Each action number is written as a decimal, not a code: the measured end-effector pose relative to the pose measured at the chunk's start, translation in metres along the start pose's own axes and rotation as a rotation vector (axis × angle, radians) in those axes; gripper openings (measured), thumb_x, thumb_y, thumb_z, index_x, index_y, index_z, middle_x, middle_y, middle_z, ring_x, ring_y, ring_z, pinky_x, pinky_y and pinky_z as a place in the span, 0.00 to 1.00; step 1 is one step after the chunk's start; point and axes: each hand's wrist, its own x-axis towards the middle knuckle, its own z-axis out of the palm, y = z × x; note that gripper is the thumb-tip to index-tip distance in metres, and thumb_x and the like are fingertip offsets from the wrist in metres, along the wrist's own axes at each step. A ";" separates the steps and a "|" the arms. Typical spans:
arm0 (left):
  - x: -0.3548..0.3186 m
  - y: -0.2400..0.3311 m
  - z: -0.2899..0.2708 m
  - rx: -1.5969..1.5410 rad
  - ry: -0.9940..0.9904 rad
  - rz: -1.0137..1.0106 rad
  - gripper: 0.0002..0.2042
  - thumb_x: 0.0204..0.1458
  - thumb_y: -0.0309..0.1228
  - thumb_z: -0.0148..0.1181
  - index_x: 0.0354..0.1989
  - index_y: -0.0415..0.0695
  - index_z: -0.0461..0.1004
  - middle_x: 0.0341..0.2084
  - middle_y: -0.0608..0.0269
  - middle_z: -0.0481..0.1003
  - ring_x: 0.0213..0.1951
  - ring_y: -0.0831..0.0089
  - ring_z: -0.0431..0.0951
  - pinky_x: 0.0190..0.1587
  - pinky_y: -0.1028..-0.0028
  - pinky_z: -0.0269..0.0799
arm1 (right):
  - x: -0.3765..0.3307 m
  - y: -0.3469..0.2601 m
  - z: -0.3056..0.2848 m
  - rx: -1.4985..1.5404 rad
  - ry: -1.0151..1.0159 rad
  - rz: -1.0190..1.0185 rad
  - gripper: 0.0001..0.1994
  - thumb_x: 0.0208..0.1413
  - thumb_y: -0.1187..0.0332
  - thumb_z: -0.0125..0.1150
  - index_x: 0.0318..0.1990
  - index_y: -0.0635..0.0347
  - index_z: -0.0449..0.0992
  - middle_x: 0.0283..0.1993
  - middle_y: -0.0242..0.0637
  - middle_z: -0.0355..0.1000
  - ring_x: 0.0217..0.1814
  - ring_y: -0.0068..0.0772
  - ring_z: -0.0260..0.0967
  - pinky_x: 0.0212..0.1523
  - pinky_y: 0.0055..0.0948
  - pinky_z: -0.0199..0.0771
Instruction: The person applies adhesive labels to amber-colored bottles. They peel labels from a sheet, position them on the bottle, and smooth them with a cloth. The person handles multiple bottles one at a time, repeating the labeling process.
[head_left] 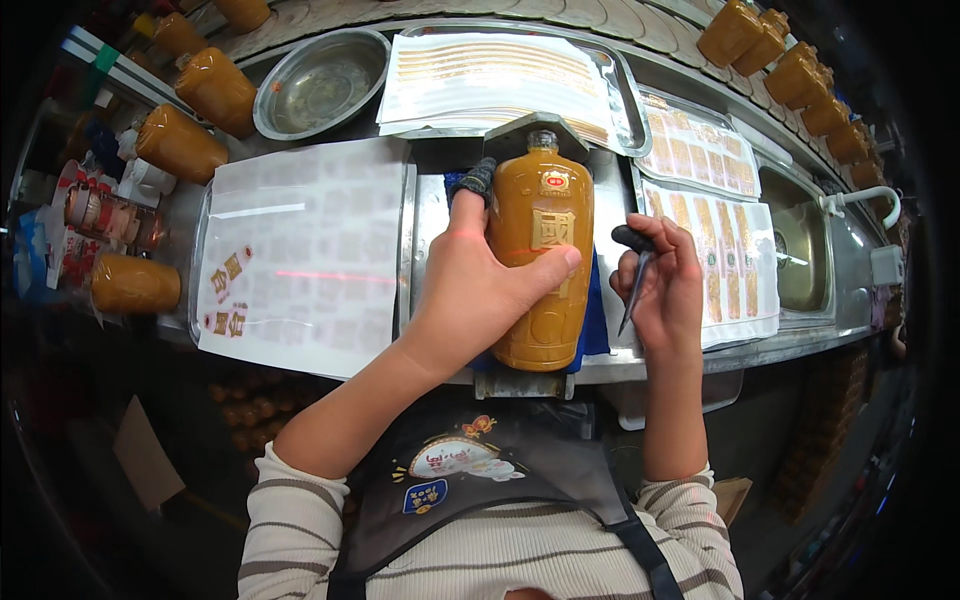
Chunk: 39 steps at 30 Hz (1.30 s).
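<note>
A mustard-brown bottle [541, 300] with a gold character decal and a small red-and-white emblem lies on its back, neck pointing away from me, on a metal stand [578, 148] with blue cloth [597, 310]. My left hand [480, 275] wraps the bottle's left side, thumb across its front near the decal. A black covering [478, 178] wraps one of its fingertips. Just right of the bottle, apart from it, my right hand [665, 285] is closed on a slim, pointed grey tool [634, 290], tip downward. One right fingertip also wears a black cover [632, 238].
Left stands a tray [196, 290] under a white decal sheet [330, 200]. Behind are a metal basin [318, 85] and a tray of gold-striped sheets [490, 75]. Gold decal sheets [735, 260] and a sink [805, 240] stand right. Brown bottles [183, 143] line the left; more [735, 35] stand far right.
</note>
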 end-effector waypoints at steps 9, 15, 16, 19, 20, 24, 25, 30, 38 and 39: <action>-0.002 -0.008 -0.008 -0.422 -0.015 0.078 0.27 0.53 0.32 0.71 0.53 0.34 0.62 0.54 0.43 0.73 0.56 0.64 0.76 0.56 0.68 0.74 | -0.048 -0.006 0.053 -0.528 -0.152 -0.494 0.21 0.52 0.80 0.66 0.54 0.63 0.68 0.43 0.33 0.71 0.43 0.19 0.71 0.45 0.19 0.73; 0.004 -0.008 -0.012 -0.337 -0.041 0.092 0.27 0.57 0.27 0.66 0.60 0.34 0.59 0.59 0.45 0.70 0.60 0.66 0.73 0.61 0.69 0.70 | -0.034 0.003 0.064 -0.803 -0.032 -0.806 0.12 0.53 0.77 0.67 0.43 0.64 0.73 0.39 0.33 0.73 0.39 0.21 0.70 0.42 0.21 0.71; 0.006 -0.006 -0.010 -0.324 -0.026 0.124 0.26 0.57 0.27 0.66 0.60 0.35 0.60 0.59 0.45 0.70 0.60 0.66 0.73 0.61 0.69 0.70 | -0.033 -0.002 0.055 -0.790 0.022 -0.715 0.11 0.55 0.76 0.66 0.44 0.64 0.73 0.39 0.34 0.73 0.39 0.21 0.71 0.42 0.21 0.72; 0.014 0.001 -0.010 -0.325 -0.028 0.115 0.26 0.55 0.29 0.69 0.58 0.35 0.61 0.58 0.47 0.70 0.59 0.66 0.73 0.61 0.68 0.71 | -0.035 -0.002 0.048 -0.641 0.016 -0.708 0.13 0.54 0.76 0.68 0.45 0.64 0.72 0.40 0.34 0.73 0.40 0.19 0.71 0.41 0.20 0.72; 0.016 0.001 -0.009 -0.332 -0.043 0.092 0.27 0.54 0.29 0.70 0.57 0.35 0.61 0.57 0.47 0.70 0.59 0.66 0.73 0.60 0.68 0.71 | -0.040 0.000 0.052 -0.664 -0.034 -0.725 0.13 0.54 0.76 0.69 0.45 0.64 0.72 0.40 0.34 0.73 0.40 0.19 0.71 0.41 0.20 0.72; 0.021 0.002 -0.010 -0.374 -0.059 0.053 0.24 0.54 0.28 0.70 0.52 0.35 0.62 0.52 0.47 0.74 0.53 0.69 0.77 0.54 0.72 0.76 | -0.032 0.000 0.047 -0.801 0.038 -0.775 0.13 0.54 0.76 0.69 0.44 0.65 0.73 0.39 0.33 0.73 0.39 0.19 0.71 0.41 0.19 0.71; 0.020 0.004 -0.008 -0.359 -0.045 0.062 0.23 0.55 0.28 0.69 0.53 0.35 0.62 0.52 0.47 0.75 0.53 0.69 0.77 0.55 0.72 0.75 | -0.029 -0.001 0.045 -0.818 0.089 -0.789 0.13 0.54 0.76 0.69 0.44 0.65 0.73 0.39 0.33 0.73 0.39 0.18 0.70 0.41 0.19 0.71; 0.019 0.004 -0.008 -0.348 -0.052 0.066 0.24 0.57 0.27 0.66 0.58 0.35 0.62 0.52 0.47 0.75 0.53 0.69 0.78 0.57 0.71 0.73 | -0.037 0.007 0.055 -0.777 -0.026 -0.770 0.12 0.54 0.76 0.68 0.44 0.65 0.73 0.37 0.33 0.73 0.37 0.19 0.70 0.39 0.20 0.70; 0.007 -0.017 -0.008 -0.140 0.054 0.361 0.24 0.58 0.37 0.66 0.57 0.35 0.68 0.63 0.38 0.65 0.62 0.57 0.71 0.63 0.64 0.66 | -0.047 0.005 0.048 -0.627 -0.066 -0.658 0.12 0.56 0.76 0.67 0.45 0.63 0.71 0.38 0.30 0.73 0.37 0.15 0.70 0.37 0.16 0.70; 0.001 -0.023 -0.014 0.090 0.074 0.487 0.23 0.59 0.41 0.64 0.55 0.36 0.71 0.65 0.36 0.62 0.63 0.53 0.69 0.64 0.59 0.63 | -0.046 0.006 0.045 -0.628 -0.050 -0.650 0.12 0.57 0.76 0.67 0.45 0.63 0.71 0.38 0.31 0.73 0.37 0.15 0.70 0.38 0.16 0.71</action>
